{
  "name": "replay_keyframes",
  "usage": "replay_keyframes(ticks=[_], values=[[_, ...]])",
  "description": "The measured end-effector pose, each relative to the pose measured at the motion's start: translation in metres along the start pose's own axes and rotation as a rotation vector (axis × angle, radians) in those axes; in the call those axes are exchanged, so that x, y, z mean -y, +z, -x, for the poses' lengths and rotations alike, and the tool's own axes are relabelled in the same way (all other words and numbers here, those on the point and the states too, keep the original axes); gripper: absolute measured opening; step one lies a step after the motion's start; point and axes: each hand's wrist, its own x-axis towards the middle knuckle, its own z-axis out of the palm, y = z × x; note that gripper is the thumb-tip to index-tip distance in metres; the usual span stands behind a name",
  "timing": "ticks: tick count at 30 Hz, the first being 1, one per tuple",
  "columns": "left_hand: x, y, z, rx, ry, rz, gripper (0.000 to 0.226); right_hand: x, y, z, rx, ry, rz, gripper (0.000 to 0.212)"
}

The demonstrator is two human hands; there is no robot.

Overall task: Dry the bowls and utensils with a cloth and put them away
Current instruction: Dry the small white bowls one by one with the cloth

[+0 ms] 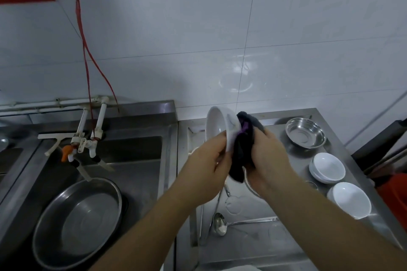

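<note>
Fingers of left hand [206, 160] grip white bowl's [217, 124] rim; right hand [267, 160] fingers clutch dark cloth [242, 152] against it.

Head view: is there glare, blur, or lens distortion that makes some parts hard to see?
Head view: glare on the white wall tiles; wide-angle bending curves the counter and sink edges; the dark cloth shows almost no detail; the white bowl held on edge and both hands stay fairly sharp.

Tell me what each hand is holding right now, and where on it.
Left hand holds the white bowl by its lower rim; right hand holds the dark cloth, bunched against the bowl.
</note>
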Motion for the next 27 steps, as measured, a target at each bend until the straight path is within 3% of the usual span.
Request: replay_keyframes(ticks=[8, 11, 14, 18, 22, 24, 27], values=[[0.002, -0.006, -0.002, 0.174, 0.103, -0.379, 0.014, 0.003, -0.016, -0.011, 0.009, -0.005, 0.046, 0.032], [0.008, 0.0, 0.001, 0.298, 0.106, -0.497, 0.037, -0.002, -0.029, -0.01, 0.036, 0.034, 0.129, 0.05], [0.016, 0.011, 0.003, 0.366, 0.094, -0.578, 0.055, -0.01, -0.045, -0.01, 0.038, 0.081, 0.181, 0.054], [0.023, 0.029, 0.003, 0.289, 0.223, -0.628, 0.045, -0.02, -0.061, -0.011, -0.054, 0.119, 0.092, 0.057], [0.03, 0.05, 0.003, 0.193, 0.232, -0.598, 0.04, -0.028, -0.081, -0.014, -0.065, 0.15, -0.054, 0.048], [0.03, 0.062, 0.004, 0.044, 0.138, -0.473, 0.042, -0.029, -0.095, -0.014, -0.069, 0.141, -0.099, 0.046], [0.028, 0.08, 0.001, -0.126, -0.183, -0.194, 0.045, -0.026, -0.118, -0.013, -0.12, 0.096, -0.105, 0.042]])
